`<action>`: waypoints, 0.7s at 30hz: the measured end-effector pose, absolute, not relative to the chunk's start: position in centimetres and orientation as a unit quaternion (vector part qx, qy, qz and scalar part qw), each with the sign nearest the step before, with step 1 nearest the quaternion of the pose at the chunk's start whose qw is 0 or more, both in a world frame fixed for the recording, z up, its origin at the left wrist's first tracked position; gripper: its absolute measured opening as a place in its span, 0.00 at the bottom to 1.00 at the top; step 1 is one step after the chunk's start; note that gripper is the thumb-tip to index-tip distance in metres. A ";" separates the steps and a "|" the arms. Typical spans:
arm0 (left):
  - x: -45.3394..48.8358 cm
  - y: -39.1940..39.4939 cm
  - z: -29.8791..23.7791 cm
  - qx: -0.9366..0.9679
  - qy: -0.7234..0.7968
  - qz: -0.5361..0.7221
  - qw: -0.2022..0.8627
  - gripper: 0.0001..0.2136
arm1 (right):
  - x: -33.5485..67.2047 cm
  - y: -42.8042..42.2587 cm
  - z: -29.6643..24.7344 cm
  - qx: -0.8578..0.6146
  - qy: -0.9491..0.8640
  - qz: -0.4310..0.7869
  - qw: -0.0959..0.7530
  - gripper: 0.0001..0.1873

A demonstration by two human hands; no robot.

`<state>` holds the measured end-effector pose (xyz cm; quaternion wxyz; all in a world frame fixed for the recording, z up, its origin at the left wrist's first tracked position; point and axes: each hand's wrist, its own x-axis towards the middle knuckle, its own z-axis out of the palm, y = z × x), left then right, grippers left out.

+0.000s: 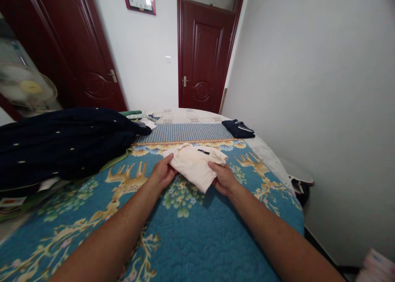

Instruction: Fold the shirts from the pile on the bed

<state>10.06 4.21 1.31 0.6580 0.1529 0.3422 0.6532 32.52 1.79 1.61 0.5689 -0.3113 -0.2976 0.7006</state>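
A cream-coloured folded shirt (194, 166) with a dark label at its neckline is held between my two hands, just over the patterned blue cover. My left hand (164, 171) grips its left edge, thumb on top and fingers beneath. At the right side, my right hand (224, 179) pinches the shirt in the same way, its fingers partly hidden under the fabric. The shirt's near corner hangs down a little towards me.
A dark navy garment with small light spots (68, 144) is heaped at the left. A folded navy shirt (238, 129) lies at the far right of the blue quilted cover (191, 241). Several garments (145, 119) lie at the back left. A fan (29, 86) stands beyond.
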 end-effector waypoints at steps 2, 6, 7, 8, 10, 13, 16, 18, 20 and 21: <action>9.8 4.3 1.3 0.166 0.373 0.651 0.640 0.13 | 33.1 1.3 3.1 -0.321 -0.289 0.697 0.572 0.27; 9.4 3.9 1.6 0.211 0.409 0.639 0.616 0.12 | 35.3 -0.1 6.6 -0.331 -0.289 0.679 0.588 0.25; 9.4 3.8 1.6 0.223 0.417 0.633 0.613 0.13 | 36.1 -0.5 7.4 -0.329 -0.294 0.673 0.594 0.25; 9.4 3.7 1.7 0.235 0.423 0.627 0.611 0.15 | 37.1 -0.7 8.2 -0.327 -0.299 0.666 0.600 0.25; 9.4 3.6 1.7 0.260 0.432 0.615 0.607 0.15 | 39.2 -0.8 9.8 -0.331 -0.314 0.648 0.610 0.24; 9.4 3.6 1.5 0.293 0.435 0.600 0.604 0.12 | 42.4 0.9 12.0 -0.355 -0.336 0.610 0.624 0.21; 9.5 3.5 1.4 0.312 0.442 0.588 0.601 0.09 | 45.0 5.2 14.7 -0.384 -0.330 0.573 0.645 0.16; 9.6 3.4 1.5 0.323 0.449 0.579 0.600 0.08 | 46.3 9.4 16.9 -0.398 -0.332 0.555 0.650 0.15; 9.6 3.3 1.5 0.336 0.457 0.567 0.597 0.08 | 47.5 14.1 19.4 -0.397 -0.339 0.538 0.662 0.16; 9.5 3.2 1.6 0.341 0.462 0.563 0.595 0.08 | 48.0 16.6 20.5 -0.386 -0.345 0.528 0.673 0.16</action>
